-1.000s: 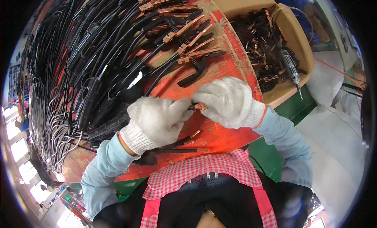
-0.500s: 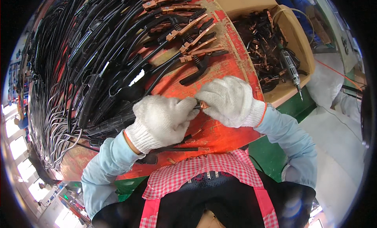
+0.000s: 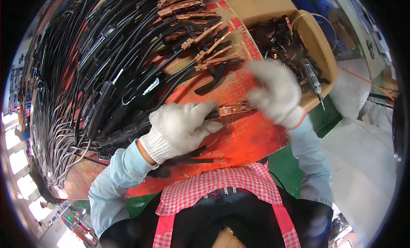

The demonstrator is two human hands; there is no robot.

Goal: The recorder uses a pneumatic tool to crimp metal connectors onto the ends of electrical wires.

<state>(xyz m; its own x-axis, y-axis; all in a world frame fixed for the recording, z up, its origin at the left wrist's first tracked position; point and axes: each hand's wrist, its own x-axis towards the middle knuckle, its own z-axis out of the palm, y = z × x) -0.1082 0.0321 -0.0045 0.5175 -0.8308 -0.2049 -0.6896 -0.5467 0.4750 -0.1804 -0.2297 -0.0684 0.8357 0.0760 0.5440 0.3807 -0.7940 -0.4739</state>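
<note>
White knitted gloves cover both my hands. My left hand [image 3: 181, 126] is closed round the black end of a welding clamp whose flat copper jaw [image 3: 235, 109] points right across the red table [image 3: 252, 135]. Smeared by motion, my right hand [image 3: 277, 92] is over the table's right edge, near the carton [image 3: 326, 62]; its fingers cannot be made out. Just beyond it, a grey power screwdriver [image 3: 312, 77] lies over the carton, bit pointing down and toward me. Several black clamps with copper jaws [image 3: 204, 55] lie in a row beyond my left hand.
A thick bundle of black cables [image 3: 60, 77] covers the table's left side. Dark and copper clamp parts [image 3: 277, 36] fill the carton. A short black cable piece [image 3: 194, 161] lies near the table's front edge. An orange cord [image 3: 363, 77] runs at the far right.
My right hand has left the copper jaw and moved right and away from me, toward the carton. The jaw now shows plainly. My left hand has stayed nearly in place.
</note>
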